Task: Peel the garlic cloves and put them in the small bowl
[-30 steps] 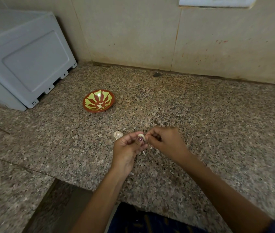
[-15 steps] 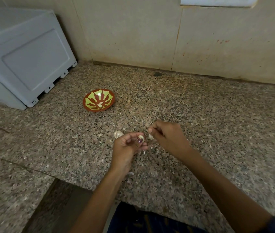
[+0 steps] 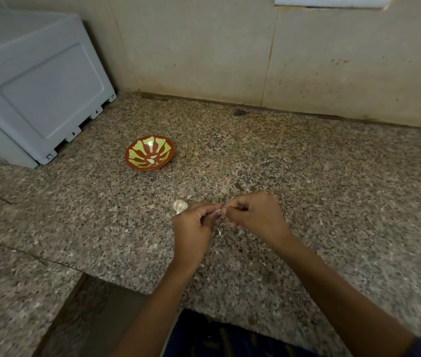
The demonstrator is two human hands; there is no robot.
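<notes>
Open granite counter (image 3: pixel 333 202) stretches to the right of the hands and far toward the tiled wall (image 3: pixel 333 60), with only a small dark speck (image 3: pixel 240 112) near the wall's foot. To the far left, a grey plastic appliance (image 3: pixel 37 86) blocks that corner. The small bowl (image 3: pixel 150 153) stands alone between it and the hands, reachable over bare stone. A garlic bulb (image 3: pixel 180 206) lies just left of the left hand (image 3: pixel 191 230), with loose peel scraps (image 3: pixel 220 232) below the fingers.
</notes>
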